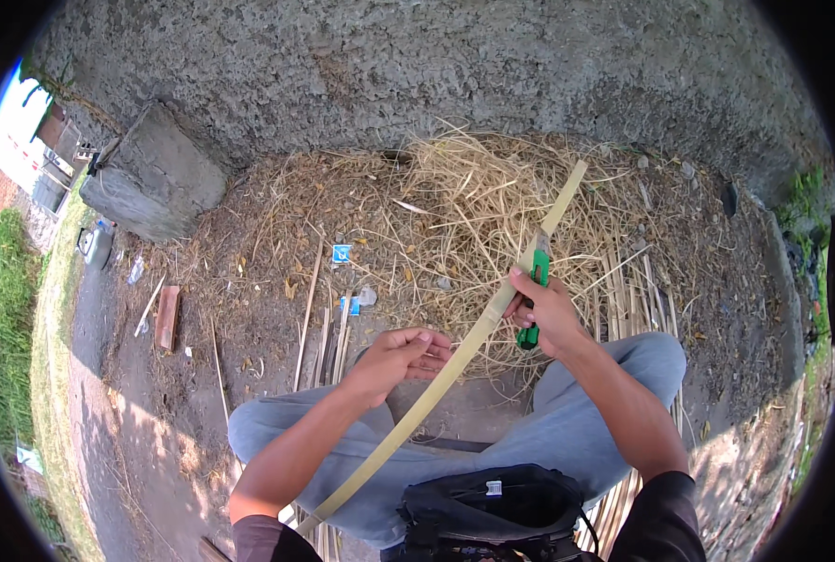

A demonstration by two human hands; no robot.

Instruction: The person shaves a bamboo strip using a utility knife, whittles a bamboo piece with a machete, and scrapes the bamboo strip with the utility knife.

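A long, pale bamboo strip [444, 377] slants across my lap, from beside my left forearm up to the far right. My right hand [551, 317] is closed round a green utility knife [538, 272], and its thumb presses by the strip. The knife's blade end lies against the strip; the exact contact is too small to tell. Just left of the strip, my left hand [394, 363] has loosely bent fingers apart, with nothing visible in them. Under the strip's far end spreads a heap of thin shavings [478, 187].
A rough grey wall [417, 66] runs along the far side, with a concrete block [155, 178] at left. Several thin sticks [310, 309] lie near my knees. A brick [167, 318] lies left; a black bag [492, 510] rests at my lap.
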